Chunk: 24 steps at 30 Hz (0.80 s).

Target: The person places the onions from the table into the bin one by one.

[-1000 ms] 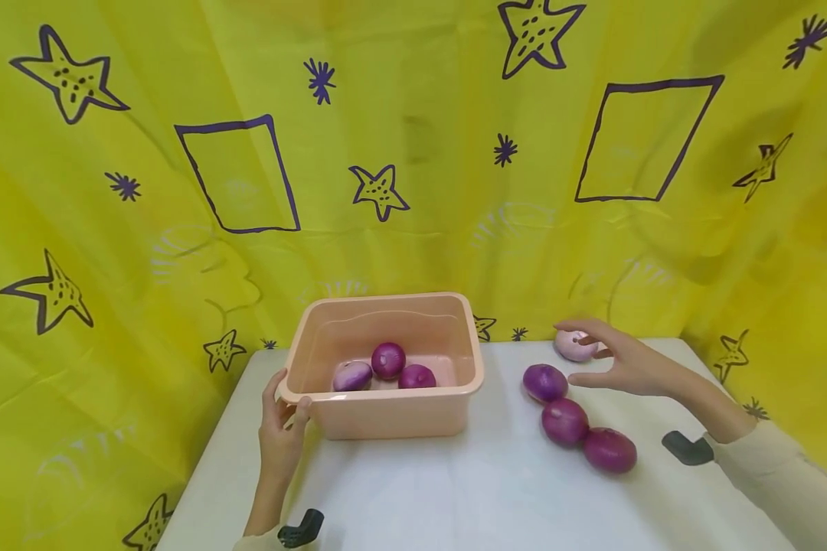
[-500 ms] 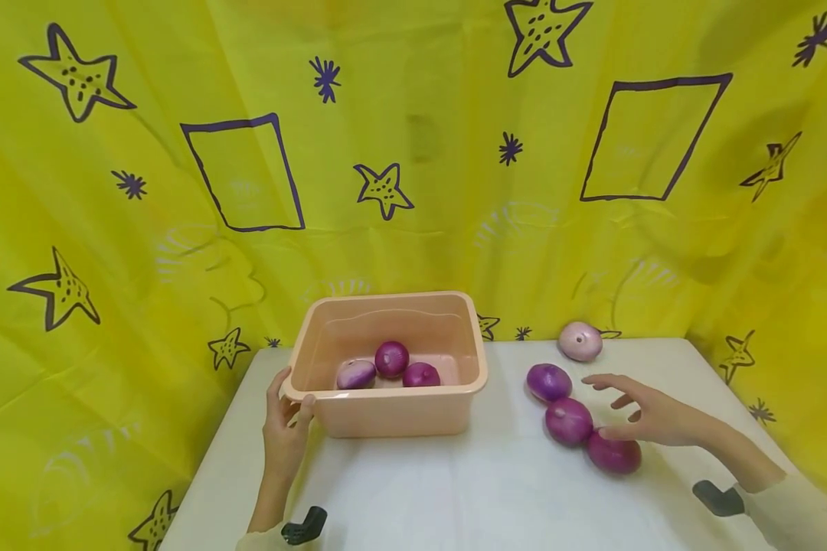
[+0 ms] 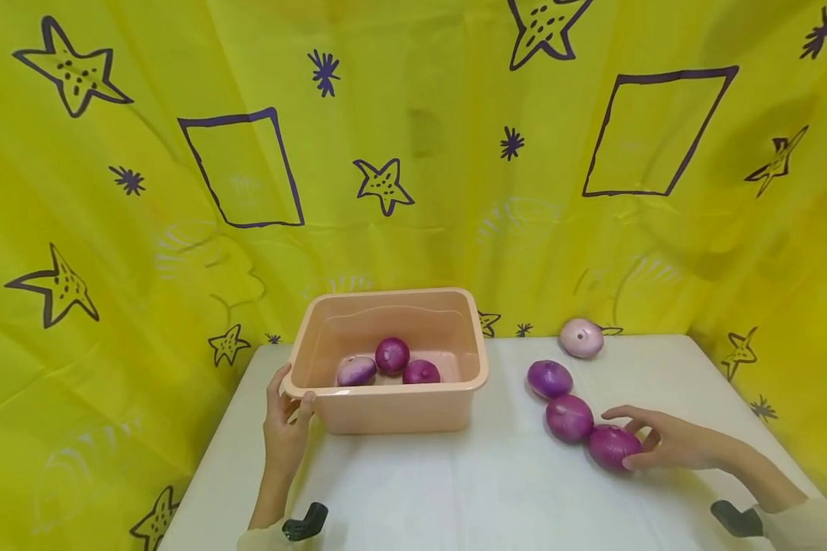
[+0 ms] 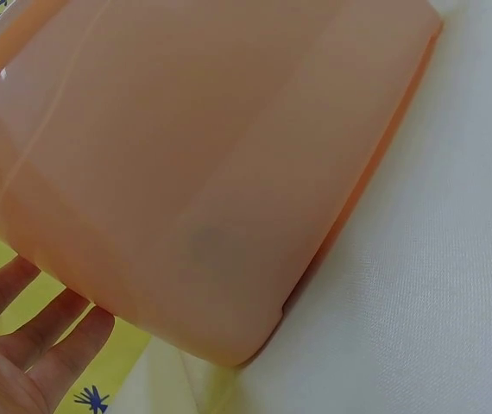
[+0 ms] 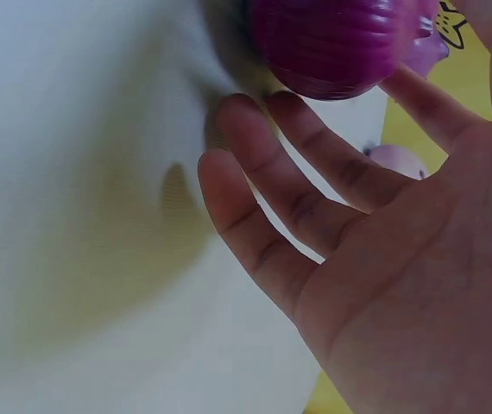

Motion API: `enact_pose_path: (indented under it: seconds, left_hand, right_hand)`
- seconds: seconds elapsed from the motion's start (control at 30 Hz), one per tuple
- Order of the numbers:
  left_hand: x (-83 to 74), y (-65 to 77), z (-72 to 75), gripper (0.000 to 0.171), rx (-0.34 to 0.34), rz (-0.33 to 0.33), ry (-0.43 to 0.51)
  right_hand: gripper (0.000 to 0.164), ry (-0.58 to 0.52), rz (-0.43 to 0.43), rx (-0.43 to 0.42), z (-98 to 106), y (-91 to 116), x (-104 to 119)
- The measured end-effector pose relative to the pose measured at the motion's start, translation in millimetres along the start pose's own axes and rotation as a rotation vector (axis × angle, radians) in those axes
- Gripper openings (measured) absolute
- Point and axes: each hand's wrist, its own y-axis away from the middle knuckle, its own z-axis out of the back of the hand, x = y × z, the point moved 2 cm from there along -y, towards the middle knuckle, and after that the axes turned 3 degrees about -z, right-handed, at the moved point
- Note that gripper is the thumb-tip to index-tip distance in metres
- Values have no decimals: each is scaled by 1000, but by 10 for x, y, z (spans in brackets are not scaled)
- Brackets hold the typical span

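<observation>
My left hand (image 3: pixel 286 428) holds the left front corner of a peach plastic tub (image 3: pixel 400 412), thumb at the front rim and fingers along the side wall (image 4: pixel 186 198). In the tub lie three red onions (image 3: pixel 392 356). My right hand (image 3: pixel 678 442) is at the nearest onion (image 3: pixel 612 447) on the table, its thumb and forefinger spread on either side of it. In the right wrist view that onion (image 5: pixel 337 43) sits beyond the loosely bent fingers (image 5: pixel 250 142), the other fingers lying apart from it.
Two more red onions (image 3: pixel 569 418) continue the row toward the back of the white table (image 3: pixel 469 490). A paler onion (image 3: pixel 582 338) sits at the back edge. Behind hangs a yellow curtain (image 3: pixel 441 252) with drawn stars.
My right hand has come from near the pale onion at the back, forward and down to the nearest onion. The left hand keeps its hold on the tub.
</observation>
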Motion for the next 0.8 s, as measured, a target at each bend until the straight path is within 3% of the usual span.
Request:
enact_pose_path:
  seconds: [0.37, 0.8]
  left_hand:
    - [-21, 3, 1, 63, -13, -1, -8]
    - [-22, 5, 4, 62, -8, 5, -1]
  right_hand:
    - [51, 34, -26, -17, -15, -28, -10]
    - [49, 28, 6, -33, -10, -47, -30]
